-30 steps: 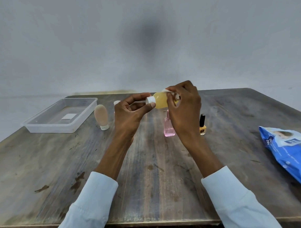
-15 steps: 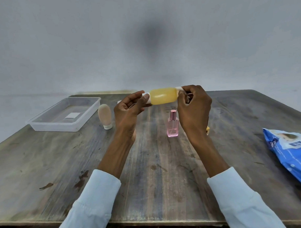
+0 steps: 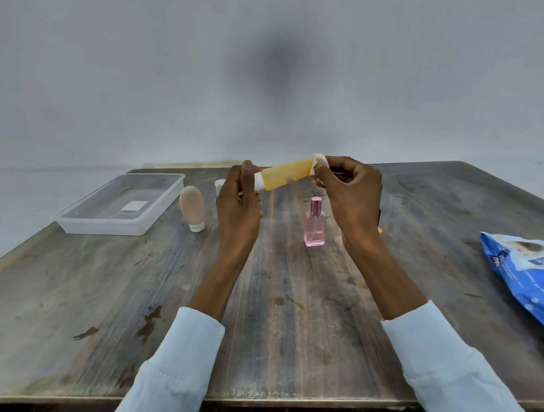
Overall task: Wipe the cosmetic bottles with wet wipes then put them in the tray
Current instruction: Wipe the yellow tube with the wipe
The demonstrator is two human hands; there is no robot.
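I hold a yellow bottle (image 3: 286, 174) sideways above the table's middle. My left hand (image 3: 238, 204) grips its white-capped end. My right hand (image 3: 348, 187) pinches a white wet wipe (image 3: 320, 161) against the bottle's other end. Below stands a pink perfume bottle (image 3: 314, 224). A beige tube (image 3: 191, 207) stands on its cap to the left, and a small white-topped item (image 3: 219, 185) peeks out behind my left hand. A yellow item (image 3: 379, 229) is mostly hidden behind my right wrist. The clear plastic tray (image 3: 160, 214) sits at the far left with only a white label inside.
A blue pack of wet wipes (image 3: 526, 277) lies at the table's right edge. The worn wooden table (image 3: 144, 287) ends close to my sleeves at the front. A grey wall stands behind the table.
My right hand with the wipe has slid along the yellow bottle from near the cap to its far end, uncovering the body. The bottle now tilts slightly up to the right.
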